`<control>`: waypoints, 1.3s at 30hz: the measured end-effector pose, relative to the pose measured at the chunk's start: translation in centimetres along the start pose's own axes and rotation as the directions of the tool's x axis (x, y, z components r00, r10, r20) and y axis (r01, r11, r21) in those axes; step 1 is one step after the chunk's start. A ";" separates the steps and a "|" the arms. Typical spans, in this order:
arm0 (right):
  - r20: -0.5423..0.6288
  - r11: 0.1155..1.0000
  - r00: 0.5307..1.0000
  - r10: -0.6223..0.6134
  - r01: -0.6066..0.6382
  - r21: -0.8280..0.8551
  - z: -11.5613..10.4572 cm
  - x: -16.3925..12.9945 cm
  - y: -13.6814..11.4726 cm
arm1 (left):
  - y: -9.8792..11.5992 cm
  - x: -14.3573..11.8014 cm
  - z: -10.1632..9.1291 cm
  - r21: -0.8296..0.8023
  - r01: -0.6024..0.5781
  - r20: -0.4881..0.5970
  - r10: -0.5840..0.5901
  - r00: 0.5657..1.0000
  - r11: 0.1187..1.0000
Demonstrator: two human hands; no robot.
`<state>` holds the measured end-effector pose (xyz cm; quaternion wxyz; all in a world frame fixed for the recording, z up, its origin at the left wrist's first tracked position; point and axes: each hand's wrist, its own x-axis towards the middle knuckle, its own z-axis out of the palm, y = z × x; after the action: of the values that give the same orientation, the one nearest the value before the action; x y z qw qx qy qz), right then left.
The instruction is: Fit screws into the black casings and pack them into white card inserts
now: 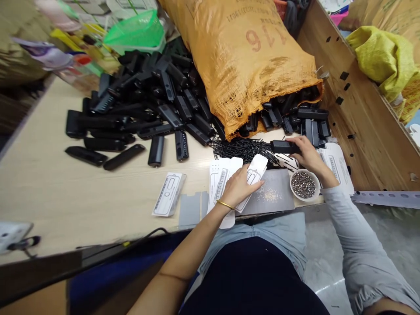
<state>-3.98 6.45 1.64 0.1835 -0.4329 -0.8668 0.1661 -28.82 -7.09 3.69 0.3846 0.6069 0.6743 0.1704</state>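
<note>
My left hand (pixel 239 187), with a gold bangle on its wrist, is closed on a white printed card (pixel 257 168). Under that hand lie more white printed cards (pixel 216 175). My right hand (pixel 307 153) has its fingers around one end of a black oblong plastic case (pixel 281 146). The case is over the right side of a heap of thin black sticks (pixel 243 148). Close to my right wrist stands a white bowl of small metal pieces (pixel 303 185). A grey mat (pixel 282 192) with pale crumbs on it lies between my hands, near the table's front edge.
A large orange woven sack (pixel 252 57) spills black cases at its mouth. A big pile of black cases (pixel 154 87) spreads to the left. A wrapped white packet (pixel 169 194) lies on the table. A wooden board (pixel 348 87) walls the right side; a green basket (pixel 138 33) stands behind.
</note>
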 end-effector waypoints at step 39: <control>-0.357 0.917 0.927 0.112 0.043 0.398 2.1 -1.4 -11.5 | 0.5 1.4 3.8 -0.212 -0.446 -0.472 0.309 0.826 0.870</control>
<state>-12.08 -1.53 4.72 0.4259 -0.4256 -0.7559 0.2570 -25.66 -6.49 1.19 0.2784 0.6090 0.5701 0.4761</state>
